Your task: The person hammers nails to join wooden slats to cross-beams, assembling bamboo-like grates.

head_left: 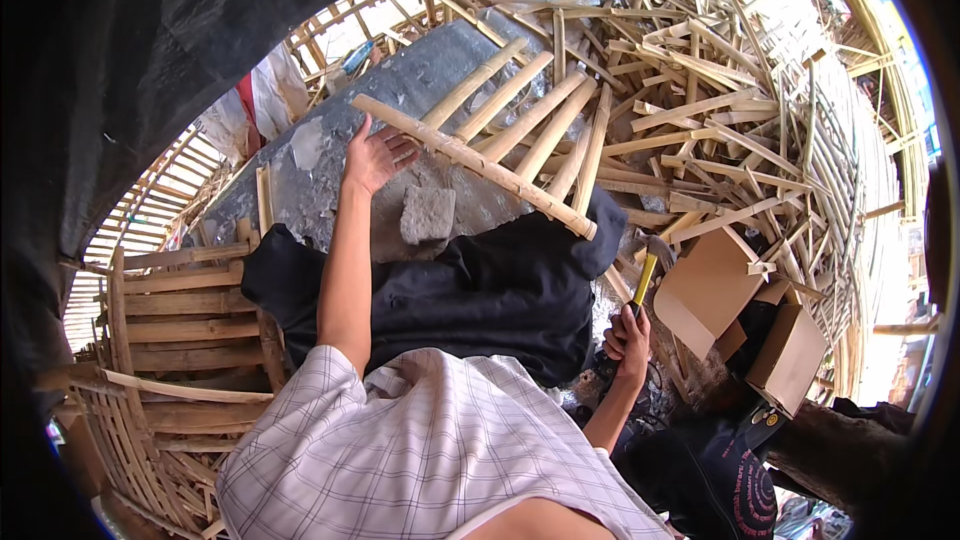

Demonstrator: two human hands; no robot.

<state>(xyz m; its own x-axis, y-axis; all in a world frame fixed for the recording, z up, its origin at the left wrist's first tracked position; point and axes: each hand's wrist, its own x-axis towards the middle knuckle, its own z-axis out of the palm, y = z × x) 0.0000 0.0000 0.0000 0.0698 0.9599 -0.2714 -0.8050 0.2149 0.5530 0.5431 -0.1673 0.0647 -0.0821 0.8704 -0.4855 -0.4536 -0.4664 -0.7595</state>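
A bamboo frame (480, 163) lies slantwise in front of me, a long rail with several bamboo rungs fanning out from its far side. At the rail's left end, my left hand (378, 157) is open, palm up and fingers stretched out. The hand is close against the rail; whether it bears any weight cannot be told. Off to the right, my right hand (628, 338) is closed around the yellow and black handle of a hammer (645, 280). The hammer points away from me, its dark head beside a cardboard box. Black cloth (470, 290) covers my lap.
A grey stone block (428, 215) sits on the grey sheet (335, 175) beyond my lap. Cut bamboo pieces (700, 130) are heaped at the far right. Open cardboard boxes (706, 285) stand near my right hand. A slatted bamboo rack (190, 330) is at the left.
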